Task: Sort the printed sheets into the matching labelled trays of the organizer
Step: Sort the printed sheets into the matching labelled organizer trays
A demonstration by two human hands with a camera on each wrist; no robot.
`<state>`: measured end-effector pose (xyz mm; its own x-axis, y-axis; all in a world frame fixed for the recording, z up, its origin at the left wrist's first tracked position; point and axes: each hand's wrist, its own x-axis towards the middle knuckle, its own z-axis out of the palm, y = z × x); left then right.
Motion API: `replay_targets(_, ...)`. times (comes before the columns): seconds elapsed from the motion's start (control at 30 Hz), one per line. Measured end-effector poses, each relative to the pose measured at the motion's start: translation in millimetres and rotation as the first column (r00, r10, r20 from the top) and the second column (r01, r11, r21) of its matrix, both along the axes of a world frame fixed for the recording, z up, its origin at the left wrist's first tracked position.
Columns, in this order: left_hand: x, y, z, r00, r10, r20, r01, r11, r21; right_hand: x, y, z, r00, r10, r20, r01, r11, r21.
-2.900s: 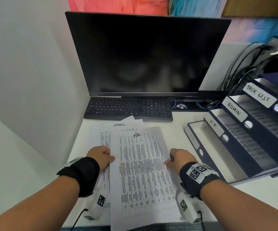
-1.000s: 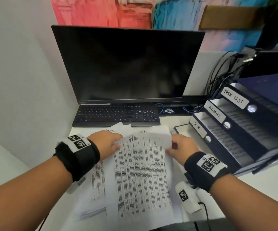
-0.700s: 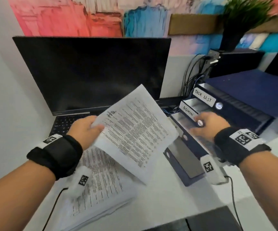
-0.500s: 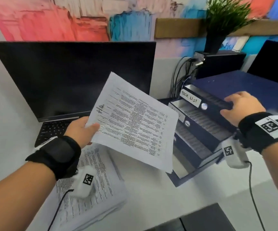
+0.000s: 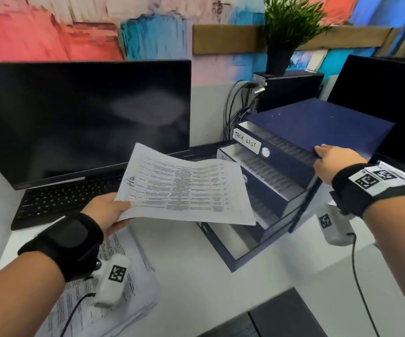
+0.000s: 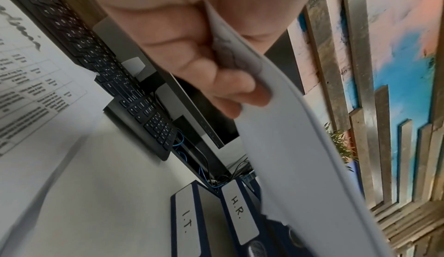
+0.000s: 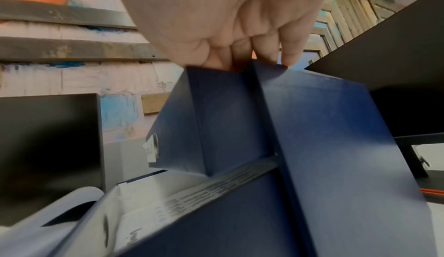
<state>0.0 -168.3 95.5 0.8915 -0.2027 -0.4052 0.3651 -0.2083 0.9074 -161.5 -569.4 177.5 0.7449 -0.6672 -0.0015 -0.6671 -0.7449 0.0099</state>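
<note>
My left hand pinches the left edge of a printed sheet with a handwritten mark near its top. The sheet hangs nearly flat in the air, just left of the navy organizer. The organizer's stepped trays hold printed sheets, and the top tray reads TASK LIST. In the left wrist view the sheet curves over the trays labelled H.R. and I.T.. My right hand grips the organizer's upper front right corner, its fingers curled over the navy edge. A stack of sheets lies on the desk under my left wrist.
A dark monitor and a black keyboard stand behind the stack. Cables, a black box with a potted plant and a second monitor sit behind the organizer. A dark slab lies at the desk's front edge.
My left hand lifted the top sheet off the stack and carried it right, toward the trays. My right hand let go of the sheet and took hold of the organizer's upper corner.
</note>
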Motion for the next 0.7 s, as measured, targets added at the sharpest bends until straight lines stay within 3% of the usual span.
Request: replay_targets(0.7, -27, 17, 9, 0.996, 0.079, -0.039, -0.081, 0.996, -0.044, -8, 4, -2, 0.998, 0.041, 0.051, -0.041, 0.999, 0.000)
